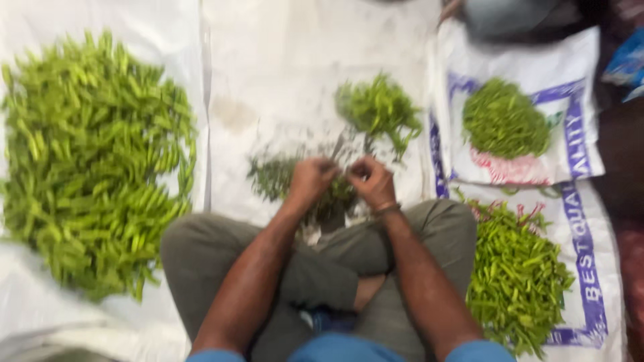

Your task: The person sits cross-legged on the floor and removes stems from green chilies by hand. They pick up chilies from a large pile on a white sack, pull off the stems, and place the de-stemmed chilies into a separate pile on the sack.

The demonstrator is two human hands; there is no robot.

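While you sit cross-legged on the floor, your two hands meet just above your knees; your left hand [310, 179] is curled shut and your right hand [371, 181] is curled shut beside it, nearly touching; both seem to pinch something small and green, though blur hides what exactly. Beneath them lies a small dark heap of trimmings [280, 177]; just beyond, a small pile of green pods [378, 107] rests on the white sheet [282, 60].

Count five green heaps in all; one very large pile [94, 161] spreads far to your left; one long pile [516, 275] lies just beside your right knee on a printed white sack [590, 268]; one round, finer heap [504, 119] sits on a second printed sack [577, 67] farther off.

One thin band circles your right wrist [388, 210].
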